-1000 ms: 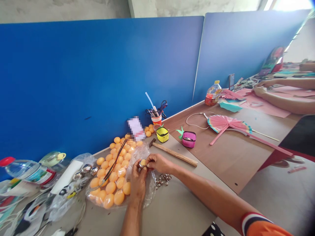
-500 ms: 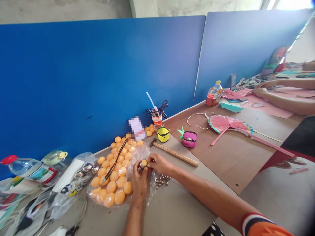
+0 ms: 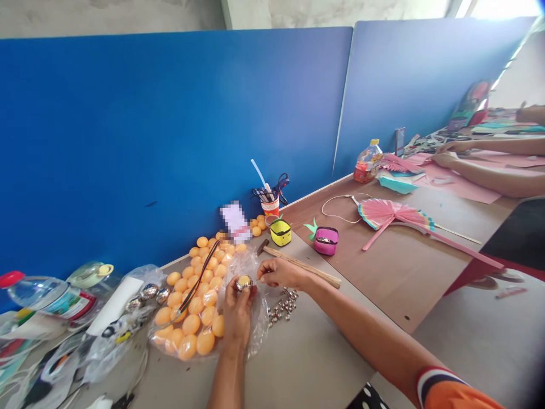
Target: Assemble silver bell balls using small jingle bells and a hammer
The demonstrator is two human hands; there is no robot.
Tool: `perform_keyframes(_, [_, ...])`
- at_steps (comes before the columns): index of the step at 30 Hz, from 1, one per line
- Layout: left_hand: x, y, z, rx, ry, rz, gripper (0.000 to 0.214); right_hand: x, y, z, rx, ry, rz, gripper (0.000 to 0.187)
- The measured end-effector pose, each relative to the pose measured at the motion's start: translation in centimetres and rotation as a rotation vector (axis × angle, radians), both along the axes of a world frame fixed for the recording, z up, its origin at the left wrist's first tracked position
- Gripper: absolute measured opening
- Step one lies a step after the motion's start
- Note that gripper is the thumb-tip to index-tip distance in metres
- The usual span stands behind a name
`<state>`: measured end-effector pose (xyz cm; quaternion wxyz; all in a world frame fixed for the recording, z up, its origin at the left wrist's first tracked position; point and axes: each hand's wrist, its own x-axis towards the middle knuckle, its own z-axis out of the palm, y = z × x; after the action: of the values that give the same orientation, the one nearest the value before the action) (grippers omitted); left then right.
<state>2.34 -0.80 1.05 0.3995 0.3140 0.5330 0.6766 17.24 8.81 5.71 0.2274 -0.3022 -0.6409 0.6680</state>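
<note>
My left hand (image 3: 237, 314) is closed around a small round orange ball with a silvery band (image 3: 244, 282), held up over a clear plastic bag (image 3: 251, 267). My right hand (image 3: 279, 272) is just to its right, fingers pinched together on something I cannot make out. A heap of orange ping-pong balls (image 3: 198, 295) lies to the left of my hands. A cluster of small silver bells (image 3: 284, 305) sits on the desk below my right hand. A wooden-handled hammer (image 3: 301, 266) lies behind my right hand.
A yellow pouch (image 3: 280, 232), a pink pouch (image 3: 326, 240) and a cup of scissors and pens (image 3: 271, 203) stand near the blue partition (image 3: 170, 130). A pink paper fan (image 3: 394, 215) lies on the brown desk. Another person's arms (image 3: 485, 176) work at far right. Bottles (image 3: 46, 295) at left.
My right hand has drawn away to the right from the ball, which stays in my left hand and now shows its orange top.
</note>
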Motion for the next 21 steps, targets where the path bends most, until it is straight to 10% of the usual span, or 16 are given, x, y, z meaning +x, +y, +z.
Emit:
perform_keyframes(6, [0.3, 0.2, 0.7, 0.011, -0.183, 0.014, 0.052, 2.9, 2.1, 0.6, 0.399, -0.421, 0.239, 0.018])
perform_keyframes(21, [0.0, 0.3, 0.0, -0.022, -0.185, 0.019, 0.060, 1.2, -1.0, 1.5, 0.778, -0.811, 0.494, 0.033])
